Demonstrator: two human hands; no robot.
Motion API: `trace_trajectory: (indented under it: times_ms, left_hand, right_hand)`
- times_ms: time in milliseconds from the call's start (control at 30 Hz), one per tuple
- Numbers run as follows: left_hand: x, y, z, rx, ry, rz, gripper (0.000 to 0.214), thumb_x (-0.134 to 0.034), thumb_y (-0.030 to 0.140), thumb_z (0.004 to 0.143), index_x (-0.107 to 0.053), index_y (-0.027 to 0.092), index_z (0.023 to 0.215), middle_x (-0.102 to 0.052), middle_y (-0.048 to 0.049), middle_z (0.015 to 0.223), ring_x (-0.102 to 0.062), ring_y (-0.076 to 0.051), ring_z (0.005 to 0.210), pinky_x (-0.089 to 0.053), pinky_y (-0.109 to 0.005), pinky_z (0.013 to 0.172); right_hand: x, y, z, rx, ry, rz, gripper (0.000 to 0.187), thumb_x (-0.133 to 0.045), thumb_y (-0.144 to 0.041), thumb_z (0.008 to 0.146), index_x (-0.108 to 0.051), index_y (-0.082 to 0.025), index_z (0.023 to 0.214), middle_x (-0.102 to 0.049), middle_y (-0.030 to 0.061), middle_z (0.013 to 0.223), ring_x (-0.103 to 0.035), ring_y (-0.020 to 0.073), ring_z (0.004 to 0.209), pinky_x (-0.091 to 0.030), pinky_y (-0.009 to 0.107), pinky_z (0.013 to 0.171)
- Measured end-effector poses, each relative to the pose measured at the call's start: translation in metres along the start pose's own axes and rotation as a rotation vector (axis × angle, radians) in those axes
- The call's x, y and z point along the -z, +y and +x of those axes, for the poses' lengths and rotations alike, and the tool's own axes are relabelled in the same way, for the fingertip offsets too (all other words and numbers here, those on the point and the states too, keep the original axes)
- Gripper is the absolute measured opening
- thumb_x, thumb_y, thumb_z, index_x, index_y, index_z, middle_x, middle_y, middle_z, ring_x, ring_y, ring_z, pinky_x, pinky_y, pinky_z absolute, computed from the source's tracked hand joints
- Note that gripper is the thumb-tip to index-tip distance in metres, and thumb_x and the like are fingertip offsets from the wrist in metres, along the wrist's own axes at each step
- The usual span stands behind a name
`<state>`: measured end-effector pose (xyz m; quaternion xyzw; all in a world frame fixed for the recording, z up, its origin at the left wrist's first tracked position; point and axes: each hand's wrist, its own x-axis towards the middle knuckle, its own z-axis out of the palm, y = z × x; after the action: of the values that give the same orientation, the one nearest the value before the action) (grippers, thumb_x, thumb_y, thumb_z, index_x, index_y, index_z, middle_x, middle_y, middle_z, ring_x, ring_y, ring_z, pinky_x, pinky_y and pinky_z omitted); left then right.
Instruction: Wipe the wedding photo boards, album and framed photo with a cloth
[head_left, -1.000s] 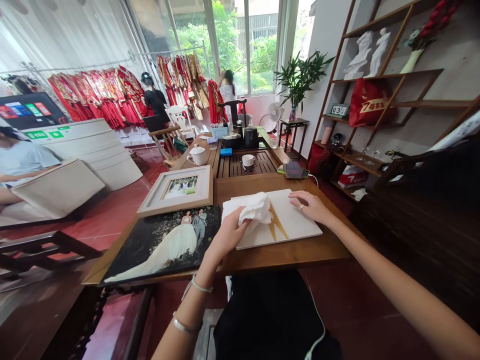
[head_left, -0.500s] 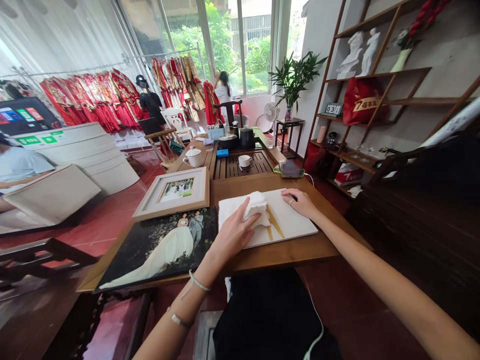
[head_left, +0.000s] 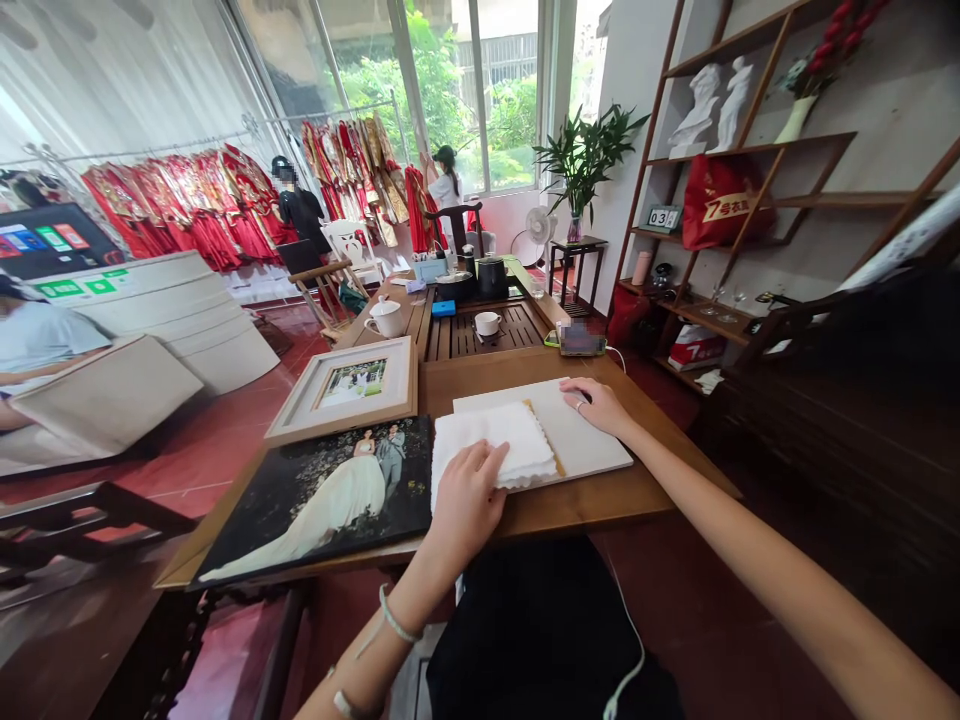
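A white cloth [head_left: 491,440] with a wavy edge lies spread over the left part of a flat white board [head_left: 600,445]. A strip of yellow-brown shows along the cloth's right edge. My left hand [head_left: 472,490] is closed on the near side of the cloth, thumb pointing right; its fingertips are partly hidden. My right hand [head_left: 596,405] grips the far edge of the board, a ring on one finger. Just left of the cloth lies a dark wedding photo panel [head_left: 330,495], and beyond it a wooden picture frame [head_left: 405,385] with a smaller photo.
On the wooden table [head_left: 600,505] stand a lidded white cup [head_left: 386,318], a smaller white cup [head_left: 487,323] on a slatted tea tray [head_left: 457,345], a blue box [head_left: 443,308] and a phone [head_left: 581,338] with a cable. People and red garments [head_left: 180,205] are farther back.
My left hand has moved towards me and down. The cloth, bunched up before, now lies flat and covers most of the yellow-brown shape. My right hand has stayed on the board.
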<state>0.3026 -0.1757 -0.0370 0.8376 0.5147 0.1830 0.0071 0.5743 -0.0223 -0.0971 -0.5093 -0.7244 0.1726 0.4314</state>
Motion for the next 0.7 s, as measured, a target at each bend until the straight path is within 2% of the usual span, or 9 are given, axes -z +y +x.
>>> trace_trajectory:
  times_ms: [133, 300, 433, 533, 633, 700]
  left_hand:
    - [0.004, -0.001, 0.007, 0.056, -0.066, -0.2, 0.054, -0.058, 0.005, 0.069, -0.059, 0.018, 0.122, -0.052, -0.013, 0.138, -0.047, -0.026, 0.131, -0.038, -0.041, 0.111]
    - [0.01, 0.008, 0.012, 0.1, -0.137, -0.081, 0.06, -0.054, 0.006, 0.071, -0.05, 0.018, 0.129, -0.048, -0.012, 0.143, -0.033, -0.029, 0.141, -0.036, -0.047, 0.11]
    - [0.006, 0.017, 0.002, 0.067, -0.176, 0.037, 0.065, -0.048, -0.001, 0.071, -0.047, 0.015, 0.134, -0.05, -0.0135, 0.142, -0.038, -0.028, 0.138, -0.037, -0.044, 0.108]
    - [0.004, 0.017, -0.013, 0.022, -0.189, 0.075, 0.068, -0.052, 0.001, 0.069, -0.045, 0.016, 0.135, -0.05, -0.0149, 0.142, -0.04, -0.03, 0.136, -0.04, -0.047, 0.104]
    - [0.01, 0.009, -0.021, -0.017, -0.156, 0.007, 0.07, -0.05, -0.003, 0.064, -0.049, 0.019, 0.131, -0.057, -0.0117, 0.136, -0.046, -0.027, 0.133, -0.043, -0.043, 0.103]
    - [0.019, 0.001, -0.02, 0.014, -0.087, -0.075, 0.071, -0.044, -0.006, 0.062, -0.053, 0.02, 0.128, -0.063, -0.0089, 0.13, -0.053, -0.023, 0.126, -0.045, -0.037, 0.102]
  right_hand:
    - [0.0, 0.0, 0.0, 0.0, -0.004, 0.0, 0.017, -0.06, -0.023, 0.077, -0.071, -0.025, 0.089, -0.072, 0.0052, 0.11, -0.064, 0.0246, 0.106, -0.046, 0.047, 0.1]
    - [0.0, 0.001, 0.0, -0.007, -0.002, -0.001, 0.017, -0.059, -0.024, 0.077, -0.07, -0.023, 0.09, -0.071, 0.007, 0.111, -0.064, 0.0256, 0.106, -0.046, 0.048, 0.099]
    - [0.0, 0.002, -0.001, -0.001, -0.005, 0.001, 0.018, -0.058, -0.024, 0.077, -0.07, -0.024, 0.091, -0.071, 0.0062, 0.111, -0.063, 0.0248, 0.107, -0.046, 0.047, 0.1]
    - [0.0, 0.002, -0.001, -0.001, -0.003, 0.002, 0.018, -0.058, -0.024, 0.078, -0.07, -0.024, 0.091, -0.071, 0.0062, 0.112, -0.063, 0.0245, 0.107, -0.046, 0.047, 0.1]
    - [0.0, 0.001, -0.001, 0.001, 0.001, 0.001, 0.018, -0.058, -0.024, 0.078, -0.07, -0.024, 0.09, -0.071, 0.0063, 0.111, -0.063, 0.0246, 0.106, -0.046, 0.047, 0.1]
    - [0.0, 0.0, -0.001, 0.003, 0.001, 0.0, 0.018, -0.058, -0.023, 0.077, -0.07, -0.024, 0.09, -0.071, 0.0057, 0.109, -0.064, 0.0242, 0.105, -0.046, 0.046, 0.099]
